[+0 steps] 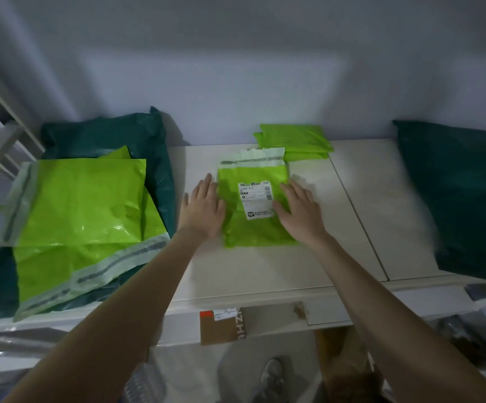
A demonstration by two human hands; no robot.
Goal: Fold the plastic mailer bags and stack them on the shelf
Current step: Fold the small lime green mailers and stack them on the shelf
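Two bare forearms reach up from the bottom edge toward a pale shelf. Between the hands lies a lime-green mailer bag, flat on the shelf top. The left hand rests palm down at the bag's left edge, fingers straight and held loosely side by side, their tips just touching the plastic. The right hand lies palm down on the bag's right side, fingers slightly spread and pressing the plastic flat; neither hand pinches anything.

The bag looks narrowed, its sides seemingly turned in, with a white shipping label face up between the two sets of fingers and a whitish adhesive flap beyond the fingertips. The label's print is too small to read.

Just beyond the flap, past the right fingertips, sits a small stack of folded green bags. Well off to the left of the left hand, unfolded green mailers lie spread over a dark teal bag. Well to the right of the right hand lies another dark teal bag, cut off by the frame edge.

Below the shelf edge a cardboard box shows only in part; the floor area is dim and blurred.
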